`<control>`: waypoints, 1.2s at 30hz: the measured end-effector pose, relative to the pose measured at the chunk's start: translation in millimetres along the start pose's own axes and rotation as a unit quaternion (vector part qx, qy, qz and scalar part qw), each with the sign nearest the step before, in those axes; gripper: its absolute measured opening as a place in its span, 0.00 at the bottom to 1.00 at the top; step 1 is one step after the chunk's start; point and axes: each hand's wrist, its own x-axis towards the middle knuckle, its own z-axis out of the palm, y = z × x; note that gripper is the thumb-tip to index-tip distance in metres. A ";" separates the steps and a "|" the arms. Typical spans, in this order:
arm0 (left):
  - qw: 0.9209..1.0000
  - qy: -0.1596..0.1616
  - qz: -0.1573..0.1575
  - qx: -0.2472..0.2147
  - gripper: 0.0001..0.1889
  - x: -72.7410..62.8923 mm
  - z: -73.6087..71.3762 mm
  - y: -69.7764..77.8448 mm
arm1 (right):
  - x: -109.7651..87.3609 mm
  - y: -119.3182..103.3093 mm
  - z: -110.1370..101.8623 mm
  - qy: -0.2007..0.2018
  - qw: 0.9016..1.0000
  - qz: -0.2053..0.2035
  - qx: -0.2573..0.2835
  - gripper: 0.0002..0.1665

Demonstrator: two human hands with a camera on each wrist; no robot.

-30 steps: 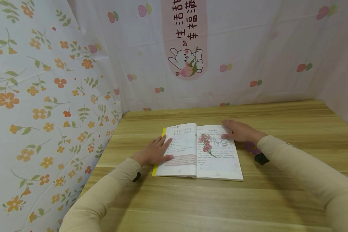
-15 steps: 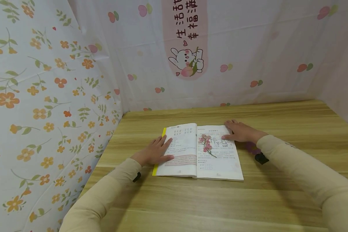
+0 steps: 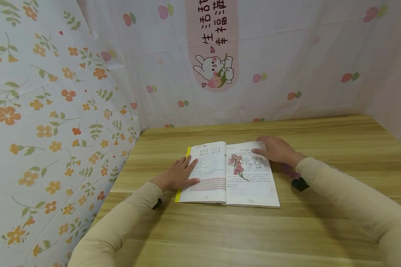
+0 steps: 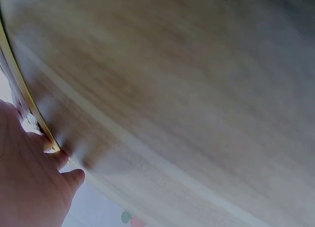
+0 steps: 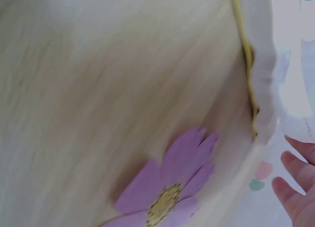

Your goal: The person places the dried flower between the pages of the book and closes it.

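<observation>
An open book (image 3: 211, 167) lies on the wooden table, printed pages up, a yellow cover edge showing at its left. A flattened sprig of pink flowers (image 3: 238, 167) lies on the right page near the fold. My left hand (image 3: 177, 174) rests with spread fingers on the left page; in the left wrist view its fingertips sit at the yellow edge. My right hand (image 3: 278, 149) is at the upper right corner of the right page, thumb over the page, fingers slightly bent along the edge. A purple flower (image 5: 170, 187) lies beside the book, partly under the right wrist.
The wooden table (image 3: 240, 237) extends around the book. A white curtain (image 3: 280, 55) with fruit prints, lettering and a rabbit hangs behind it, and a flowered cloth (image 3: 60, 122) hangs at the left. Dark wrist straps (image 3: 300, 183) show under the sleeves.
My right hand slid slightly right along the page's top corner, then back left and up, and the page corner there looks a little raised. The left hand and the sprig stay in place.
</observation>
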 end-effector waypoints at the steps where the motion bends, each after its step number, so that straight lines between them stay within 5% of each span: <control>1: 1.000 0.000 0.000 0.000 0.46 -0.3 -0.1 -0.1 | -0.1 -1.4 -0.7 0.000 1.000 0.009 0.019 0.42; 10: 1.000 0.004 0.003 0.005 0.46 -2.0 -1.9 1.6 | -4.1 -13.4 -11.9 -0.027 0.974 0.060 0.218 0.44; 21: 1.000 0.001 -0.001 -0.002 0.46 -1.0 -3.7 2.4 | -11.6 -28.2 -28.5 -0.033 0.895 0.101 0.433 0.46; 31: 1.000 0.003 -0.001 -0.007 0.46 -0.3 -2.8 1.8 | -17.6 -44.1 -21.5 -0.062 0.811 0.036 0.580 0.46; 33: 1.000 0.004 0.000 -0.006 0.46 0.0 -2.4 1.9 | -20.2 -48.9 -17.8 -0.073 0.801 0.027 0.593 0.47; 36: 1.000 0.002 -0.001 -0.004 0.46 0.4 -2.3 2.5 | -24.4 -56.7 -10.1 -0.096 0.807 0.014 0.582 0.46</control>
